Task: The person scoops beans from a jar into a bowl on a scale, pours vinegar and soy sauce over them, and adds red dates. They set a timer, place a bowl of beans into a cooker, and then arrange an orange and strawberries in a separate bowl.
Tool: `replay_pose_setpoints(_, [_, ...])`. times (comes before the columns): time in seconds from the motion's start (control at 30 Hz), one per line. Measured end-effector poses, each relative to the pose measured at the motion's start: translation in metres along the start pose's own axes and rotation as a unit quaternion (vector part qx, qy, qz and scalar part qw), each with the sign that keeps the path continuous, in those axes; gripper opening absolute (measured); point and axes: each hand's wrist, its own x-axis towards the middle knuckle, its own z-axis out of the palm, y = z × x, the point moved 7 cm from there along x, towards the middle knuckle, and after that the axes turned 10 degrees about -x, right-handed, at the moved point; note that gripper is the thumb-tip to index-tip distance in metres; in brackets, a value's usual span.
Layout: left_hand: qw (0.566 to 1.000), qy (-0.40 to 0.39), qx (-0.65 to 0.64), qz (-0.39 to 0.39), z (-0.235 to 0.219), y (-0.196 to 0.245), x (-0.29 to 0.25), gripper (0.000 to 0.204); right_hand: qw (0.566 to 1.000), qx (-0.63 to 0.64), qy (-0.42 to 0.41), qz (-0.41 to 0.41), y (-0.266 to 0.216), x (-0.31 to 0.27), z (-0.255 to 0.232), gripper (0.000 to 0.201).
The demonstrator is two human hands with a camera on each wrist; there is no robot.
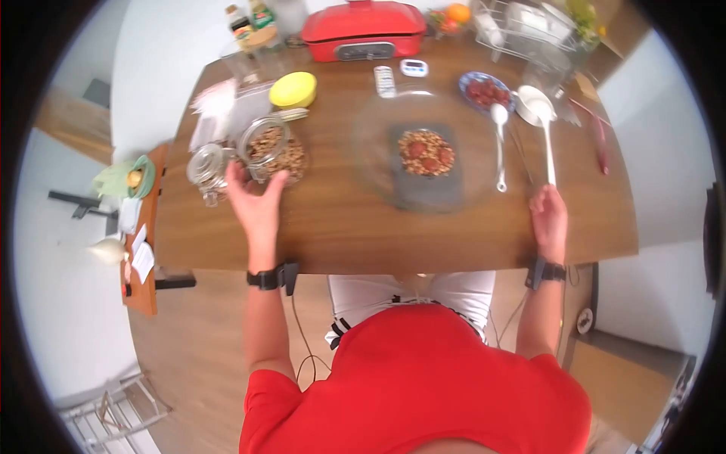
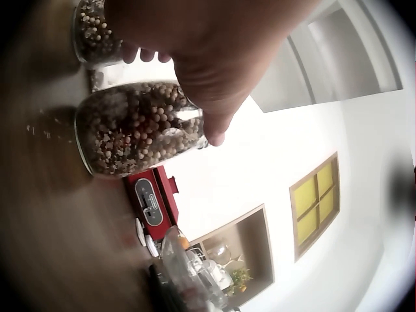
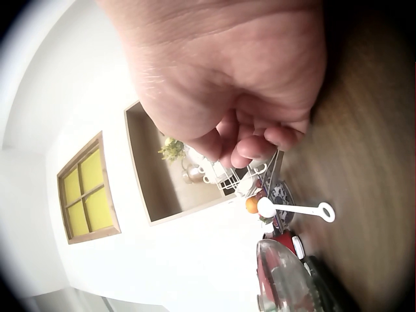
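Observation:
My left hand (image 1: 255, 208) has thumb and fingers spread at the near side of an open glass jar (image 1: 293, 160) of brown and tan grains. In the left wrist view, the thumb tip lies by the mouth of that jar (image 2: 133, 130); whether it touches is unclear. Another glass jar (image 1: 206, 168) stands to its left. My right hand (image 1: 550, 219) pinches the handle end of a long white spoon (image 1: 549, 144), its head by a white bowl (image 1: 534, 106). In the right wrist view the fingers (image 3: 250, 149) are curled. Grains with round red pieces (image 1: 427, 153) lie in a large clear bowl (image 1: 370, 163).
A dark slab (image 1: 431, 197) lies under the clear bowl. Beyond it are a remote (image 1: 384, 82), a timer (image 1: 414, 68) and a red appliance (image 1: 363, 30). A yellow bowl (image 1: 293, 90) stands behind the jars. A patterned plate (image 1: 466, 79) and second white spoon (image 1: 500, 147) lie right of centre.

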Motion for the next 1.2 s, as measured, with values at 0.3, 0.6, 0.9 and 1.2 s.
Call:
replay_pose_setpoints(0.3, [0.997, -0.042, 0.062, 0.021, 0.022, 0.027, 0.021, 0.111, 0.999, 0.018, -0.033, -0.016, -0.002, -0.003, 0.005, 0.021])
replay_pose_setpoints(0.6, [0.995, -0.015, 0.102, 0.003, 0.013, 0.034, 0.021, 0.088, 0.998, -0.038, -0.053, 0.008, -0.03, -0.003, 0.035, 0.019])
replay_pose_setpoints(0.9, [0.995, -0.002, 0.095, 0.0, -0.011, 0.02, 0.025, 0.103, 0.994, -0.055, -0.098, -0.008, -0.077, 0.014, 0.105, 0.021])
replay_pose_setpoints(1.2, [0.986, 0.07, 0.118, 0.1, -0.009, 0.021, 0.013, 0.094, 0.922, -0.297, -0.246, -0.032, -0.096, 0.051, 0.275, 0.02])
